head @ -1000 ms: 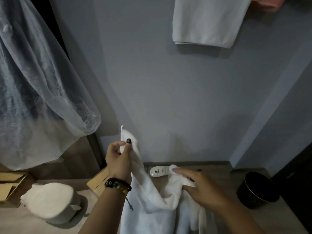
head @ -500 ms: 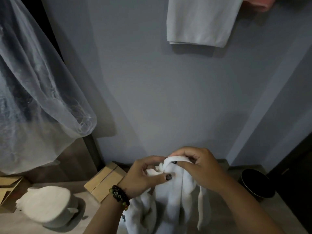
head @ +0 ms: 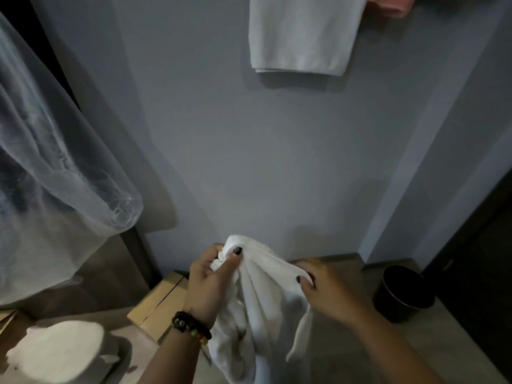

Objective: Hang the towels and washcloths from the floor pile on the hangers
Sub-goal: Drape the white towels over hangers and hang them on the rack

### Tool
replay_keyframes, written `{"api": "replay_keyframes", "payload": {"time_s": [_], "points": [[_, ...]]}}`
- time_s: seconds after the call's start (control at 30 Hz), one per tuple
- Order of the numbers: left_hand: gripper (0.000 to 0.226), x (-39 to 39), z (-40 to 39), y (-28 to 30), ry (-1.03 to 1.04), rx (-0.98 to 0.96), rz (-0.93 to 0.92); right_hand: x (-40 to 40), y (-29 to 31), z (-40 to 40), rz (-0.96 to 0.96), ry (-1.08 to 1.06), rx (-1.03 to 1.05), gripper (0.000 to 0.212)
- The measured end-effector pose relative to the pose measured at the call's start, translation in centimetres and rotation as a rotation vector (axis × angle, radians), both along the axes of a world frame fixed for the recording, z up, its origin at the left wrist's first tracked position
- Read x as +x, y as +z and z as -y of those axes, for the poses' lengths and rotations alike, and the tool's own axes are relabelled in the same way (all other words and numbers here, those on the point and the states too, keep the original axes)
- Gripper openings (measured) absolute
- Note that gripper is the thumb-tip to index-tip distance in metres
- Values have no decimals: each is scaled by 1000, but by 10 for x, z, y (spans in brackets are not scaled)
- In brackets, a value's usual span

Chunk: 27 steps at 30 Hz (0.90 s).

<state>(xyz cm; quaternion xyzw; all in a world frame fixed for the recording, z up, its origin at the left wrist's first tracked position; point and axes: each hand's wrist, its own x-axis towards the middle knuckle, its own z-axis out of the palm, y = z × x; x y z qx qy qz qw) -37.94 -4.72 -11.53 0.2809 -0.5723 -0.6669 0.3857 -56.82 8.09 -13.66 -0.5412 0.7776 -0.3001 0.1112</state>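
A white towel (head: pixel 260 309) hangs bunched between my hands, low in the middle of the view. My left hand (head: pixel 210 281), with a beaded bracelet at the wrist, grips its top corner. My right hand (head: pixel 324 286) pinches the upper edge a little to the right. The cloth drapes down past the frame's bottom. High on the wall a folded white towel (head: pixel 302 34) hangs, with a pink towel (head: pixel 393 5) beside it at the top edge. The hangers themselves are out of view.
A sheer plastic garment cover (head: pixel 55 173) hangs at the left. On the floor stand a cardboard box (head: pixel 158 303), a white round-topped bin (head: pixel 61 353) at lower left and a black bin (head: pixel 401 295) by the dark door at right.
My hands met at the towel's top half a second ago; now the right hand has slid right along the edge, spreading the cloth. The left hand keeps the corner.
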Motion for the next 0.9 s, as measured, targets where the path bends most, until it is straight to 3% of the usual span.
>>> {"api": "replay_keyframes", "payload": {"time_s": [0.1, 0.2, 0.3, 0.4, 0.57, 0.63, 0.73, 0.9], "points": [[35, -1, 1, 3, 14, 40, -49, -4, -16, -6, 0, -33, 83, 16], [29, 1, 6, 6, 99, 61, -69, -15, -32, -15, 26, -155, 141, 24], [17, 5, 13, 3, 221, 101, -54, -24, -43, -28, 95, -323, 43, 16], [23, 6, 19, -3, 361, 137, -17, -28, -46, -38, 172, -488, -88, 10], [22, 6, 23, -10, 502, 132, 72, -28, -37, -33, 519, -736, -366, 5], [19, 10, 27, -7, 609, 115, 96, -25, -34, -27, 617, -750, -445, 6], [15, 17, 34, 6, 683, 108, 96, -20, -24, -20, 601, -680, -531, 12], [17, 22, 31, 12, 648, 79, 137, 4, 5, -8, 552, -474, -511, 21]]}}
